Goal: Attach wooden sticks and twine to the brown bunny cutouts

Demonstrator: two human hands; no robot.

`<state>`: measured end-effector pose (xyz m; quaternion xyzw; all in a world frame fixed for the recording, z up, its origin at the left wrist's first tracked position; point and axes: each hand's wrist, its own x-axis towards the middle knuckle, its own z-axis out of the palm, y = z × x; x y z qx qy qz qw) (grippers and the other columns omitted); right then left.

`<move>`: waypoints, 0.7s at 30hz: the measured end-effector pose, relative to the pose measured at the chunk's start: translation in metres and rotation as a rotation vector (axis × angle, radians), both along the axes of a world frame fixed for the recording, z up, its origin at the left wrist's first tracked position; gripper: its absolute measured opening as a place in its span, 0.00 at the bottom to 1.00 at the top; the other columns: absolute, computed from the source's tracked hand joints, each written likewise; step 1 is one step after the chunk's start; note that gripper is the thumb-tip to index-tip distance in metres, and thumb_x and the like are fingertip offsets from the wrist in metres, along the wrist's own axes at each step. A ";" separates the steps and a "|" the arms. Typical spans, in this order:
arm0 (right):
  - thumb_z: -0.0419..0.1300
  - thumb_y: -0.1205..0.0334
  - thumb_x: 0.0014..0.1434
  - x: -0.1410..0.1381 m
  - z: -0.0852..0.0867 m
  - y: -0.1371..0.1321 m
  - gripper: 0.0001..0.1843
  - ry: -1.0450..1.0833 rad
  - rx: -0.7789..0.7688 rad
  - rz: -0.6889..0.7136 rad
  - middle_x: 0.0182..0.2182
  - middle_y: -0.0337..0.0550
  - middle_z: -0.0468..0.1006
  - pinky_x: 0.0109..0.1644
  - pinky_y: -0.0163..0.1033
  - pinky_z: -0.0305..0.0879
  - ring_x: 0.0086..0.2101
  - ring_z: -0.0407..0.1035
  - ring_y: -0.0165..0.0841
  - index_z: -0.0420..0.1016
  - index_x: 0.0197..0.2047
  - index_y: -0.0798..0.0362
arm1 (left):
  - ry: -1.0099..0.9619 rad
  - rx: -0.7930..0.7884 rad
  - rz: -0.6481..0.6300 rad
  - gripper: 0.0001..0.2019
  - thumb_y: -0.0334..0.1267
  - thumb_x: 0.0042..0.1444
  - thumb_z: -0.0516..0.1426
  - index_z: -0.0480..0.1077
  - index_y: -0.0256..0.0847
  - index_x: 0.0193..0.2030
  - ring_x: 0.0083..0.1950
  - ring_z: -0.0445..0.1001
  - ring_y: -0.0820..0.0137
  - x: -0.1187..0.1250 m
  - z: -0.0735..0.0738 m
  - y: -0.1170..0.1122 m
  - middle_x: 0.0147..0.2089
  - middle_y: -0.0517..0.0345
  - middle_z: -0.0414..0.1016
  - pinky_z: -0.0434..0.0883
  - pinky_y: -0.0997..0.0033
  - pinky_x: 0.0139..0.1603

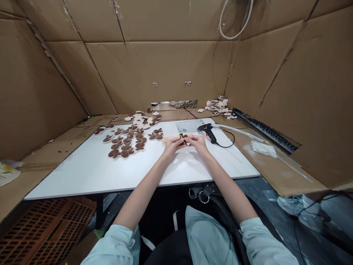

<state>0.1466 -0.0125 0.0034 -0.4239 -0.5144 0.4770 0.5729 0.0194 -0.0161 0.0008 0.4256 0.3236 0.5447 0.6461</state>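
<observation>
Cardboard surrounds our desk. Our two hands together pinch one brown petalled piece; its long axis is unclear.

You are holding a small brown cutout between the fingertips of your left hand and right hand, just above the white table. Its rounded, dark brown lobes are showing pale edging, and your fingers are covering part of its outline, so its full shape is staying hidden. Thin, straw-coloured sticks are lying crosswise in a loose bundle on the table, just behind your hands, their ends poking out beyond your left one.
</observation>
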 end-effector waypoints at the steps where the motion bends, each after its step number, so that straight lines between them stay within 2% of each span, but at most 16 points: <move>1: 0.65 0.54 0.33 0.000 0.000 0.000 0.12 -0.007 0.001 -0.007 0.20 0.39 0.73 0.27 0.35 0.62 0.22 0.64 0.28 0.73 0.18 0.55 | 0.002 -0.001 -0.005 0.08 0.35 0.36 0.64 0.73 0.33 0.23 0.30 0.71 0.73 0.000 0.000 0.000 0.26 0.57 0.73 0.68 0.67 0.43; 5: 0.65 0.55 0.32 0.000 0.000 0.001 0.12 -0.015 -0.006 -0.016 0.20 0.39 0.73 0.27 0.35 0.61 0.23 0.65 0.28 0.73 0.19 0.55 | 0.008 -0.001 -0.011 0.07 0.34 0.36 0.64 0.71 0.34 0.21 0.30 0.71 0.73 0.000 0.000 0.000 0.25 0.58 0.71 0.68 0.66 0.43; 12: 0.63 0.58 0.35 0.000 0.002 -0.001 0.09 -0.032 -0.001 0.042 0.20 0.38 0.72 0.27 0.34 0.61 0.23 0.64 0.27 0.73 0.18 0.55 | 0.009 -0.029 0.053 0.07 0.33 0.33 0.64 0.70 0.34 0.19 0.29 0.70 0.73 -0.003 0.003 -0.002 0.23 0.59 0.71 0.68 0.65 0.43; 21: 0.63 0.58 0.35 0.000 0.002 -0.001 0.08 -0.017 -0.004 0.030 0.20 0.38 0.72 0.28 0.35 0.61 0.23 0.65 0.28 0.73 0.18 0.55 | 0.012 -0.055 0.031 0.05 0.31 0.35 0.63 0.70 0.34 0.18 0.29 0.70 0.74 -0.002 0.004 -0.003 0.23 0.59 0.70 0.69 0.66 0.43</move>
